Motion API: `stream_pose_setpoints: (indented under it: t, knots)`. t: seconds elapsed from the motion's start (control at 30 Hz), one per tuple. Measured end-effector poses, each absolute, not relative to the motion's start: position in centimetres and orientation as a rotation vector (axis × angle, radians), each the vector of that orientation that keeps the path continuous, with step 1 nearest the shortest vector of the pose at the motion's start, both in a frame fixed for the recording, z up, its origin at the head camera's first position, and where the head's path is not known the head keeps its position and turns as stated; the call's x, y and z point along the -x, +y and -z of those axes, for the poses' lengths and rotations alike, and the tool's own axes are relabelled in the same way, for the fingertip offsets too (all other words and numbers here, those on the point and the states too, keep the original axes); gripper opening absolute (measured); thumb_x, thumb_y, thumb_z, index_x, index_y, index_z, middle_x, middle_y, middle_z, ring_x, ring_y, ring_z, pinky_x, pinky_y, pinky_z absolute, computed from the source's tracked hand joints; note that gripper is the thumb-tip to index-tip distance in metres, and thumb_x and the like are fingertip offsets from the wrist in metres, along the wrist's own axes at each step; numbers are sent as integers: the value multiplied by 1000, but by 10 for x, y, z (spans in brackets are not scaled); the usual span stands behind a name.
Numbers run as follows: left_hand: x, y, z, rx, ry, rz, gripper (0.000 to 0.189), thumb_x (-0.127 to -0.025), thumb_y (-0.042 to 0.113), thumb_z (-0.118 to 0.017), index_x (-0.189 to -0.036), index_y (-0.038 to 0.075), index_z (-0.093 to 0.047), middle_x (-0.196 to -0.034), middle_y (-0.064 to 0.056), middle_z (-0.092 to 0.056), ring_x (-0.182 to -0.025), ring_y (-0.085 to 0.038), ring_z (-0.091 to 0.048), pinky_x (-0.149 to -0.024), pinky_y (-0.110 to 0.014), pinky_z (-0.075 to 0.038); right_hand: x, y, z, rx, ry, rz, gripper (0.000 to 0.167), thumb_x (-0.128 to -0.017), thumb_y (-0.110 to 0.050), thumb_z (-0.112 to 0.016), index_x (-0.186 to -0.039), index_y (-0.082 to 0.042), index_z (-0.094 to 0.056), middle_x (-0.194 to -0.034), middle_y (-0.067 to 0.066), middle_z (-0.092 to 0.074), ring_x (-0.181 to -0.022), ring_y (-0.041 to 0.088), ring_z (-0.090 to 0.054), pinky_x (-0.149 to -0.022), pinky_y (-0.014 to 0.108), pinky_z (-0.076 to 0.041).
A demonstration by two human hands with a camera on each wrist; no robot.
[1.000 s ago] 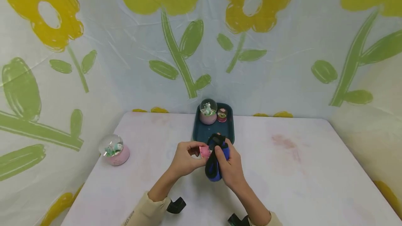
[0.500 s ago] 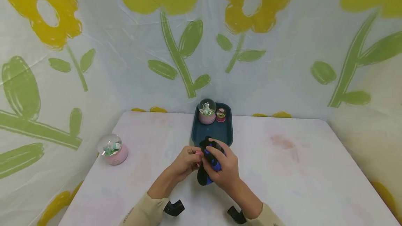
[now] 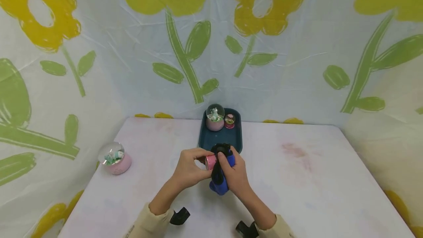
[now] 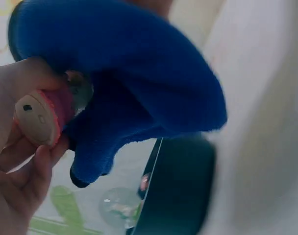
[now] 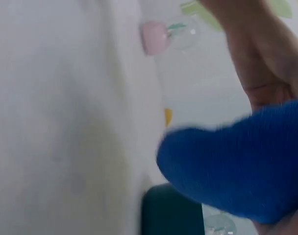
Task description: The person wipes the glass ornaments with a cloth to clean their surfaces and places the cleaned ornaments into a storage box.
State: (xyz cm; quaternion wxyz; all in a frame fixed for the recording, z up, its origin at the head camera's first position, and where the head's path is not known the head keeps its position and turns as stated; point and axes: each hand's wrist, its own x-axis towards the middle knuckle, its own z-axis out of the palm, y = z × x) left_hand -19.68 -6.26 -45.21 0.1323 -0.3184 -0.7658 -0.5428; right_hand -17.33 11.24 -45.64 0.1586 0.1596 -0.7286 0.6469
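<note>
My left hand pinches a small snow globe by its pink base, between thumb and fingers. In the left wrist view the pale underside of the globe's base faces the camera, and its clear dome points into the cloth. A fuzzy blue cloth with black trim is bunched in my right hand, thumb across its front. The cloth wraps over and beside the dome, hiding part of it. Both hands are close together in front of the tray.
A dark teal tray at the back middle bears a large snow globe and a small one. Another large snow globe with a pink base stands at the table's left edge. A flower-printed curtain rises behind.
The right hand has turned, its thumb now facing up on the cloth. The small globe's pink base, mostly covered half a second ago, shows again. The hands have shifted slightly left in view.
</note>
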Motion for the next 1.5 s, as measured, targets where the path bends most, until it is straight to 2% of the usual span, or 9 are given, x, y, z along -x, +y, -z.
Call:
stream_pose_setpoints:
  t: [0.13, 0.37, 0.6, 0.73, 1.0, 1.13, 1.27, 1.4, 1.5]
  knots:
    - [196, -60, 454, 982, -2188, 1424, 33, -69, 10, -87, -99, 8, -74, -90, 1, -70, -74, -8, -62, -60, -23, -53, 166, 115, 457, -303, -2107, -2003, 24, -99, -19, -55, -121, -9, -58, -107, 9, -62, -96, 26, -58, -80, 34, -54]
    - [195, -54, 449, 887, -2242, 1583, 38, -71, 3, -85, -106, 8, -71, -89, -2, -67, -67, -17, -64, -56, -31, -55, 154, 110, 421, -277, -2010, -1906, 20, -92, -2, -60, -111, 4, -59, -97, 13, -64, -85, 21, -61, -72, 31, -55]
    - [195, -50, 447, 922, -2354, 1267, 31, -84, 18, -72, -114, 13, -64, -90, 5, -66, -64, -5, -58, -55, -19, -50, 158, 113, 418, -216, -1954, -1972, 21, -95, -4, -56, -114, 6, -57, -100, 14, -63, -89, 20, -60, -75, 30, -55]
    - [196, -51, 449, 939, -2300, 1468, 27, -87, 13, -70, -113, 9, -63, -83, 3, -63, -62, -7, -55, -54, -21, -49, 161, 112, 423, -411, -1942, -1766, 22, -91, -1, -59, -112, 6, -57, -101, 17, -61, -90, 20, -59, -75, 28, -54]
    - [195, -54, 452, 853, -2058, 2446, 26, -95, 8, -54, -113, -11, -53, -83, -4, -62, -67, -11, -57, -58, -22, -50, 186, 123, 450, -888, -1767, -1084, 38, -93, -35, -64, -108, -1, -64, -112, 27, -56, -93, 39, -63, -80, 42, -54]
    - [194, -49, 451, 871, -2063, 2330, 24, -94, 1, -57, -117, -7, -55, -90, -6, -63, -70, -12, -59, -62, -24, -53, 186, 125, 455, -776, -1863, -1300, 33, -89, -22, -69, -114, -2, -62, -114, 20, -57, -98, 32, -62, -84, 36, -54]
    - [189, -45, 442, 947, -2073, 1977, 29, -86, -8, -64, -114, -3, -58, -86, -11, -62, -66, -14, -57, -56, -28, -53, 180, 124, 453, -529, -2007, -1702, 28, -91, -7, -63, -118, -3, -58, -108, 12, -61, -93, 22, -61, -77, 33, -55]
    - [187, -42, 439, 960, -2089, 1681, 33, -80, -10, -69, -110, -1, -60, -77, -10, -60, -60, -16, -53, -50, -27, -49, 176, 124, 449, -313, -2066, -1988, 25, -97, -12, -57, -121, -5, -56, -106, 10, -62, -92, 22, -62, -73, 36, -56]
    - [190, -42, 447, 930, -2118, 1787, 30, -83, -8, -68, -111, 1, -60, -80, -7, -61, -62, -14, -54, -53, -25, -50, 174, 124, 450, -362, -2072, -1888, 26, -95, -12, -60, -120, -6, -57, -106, 9, -62, -92, 24, -62, -73, 37, -56]
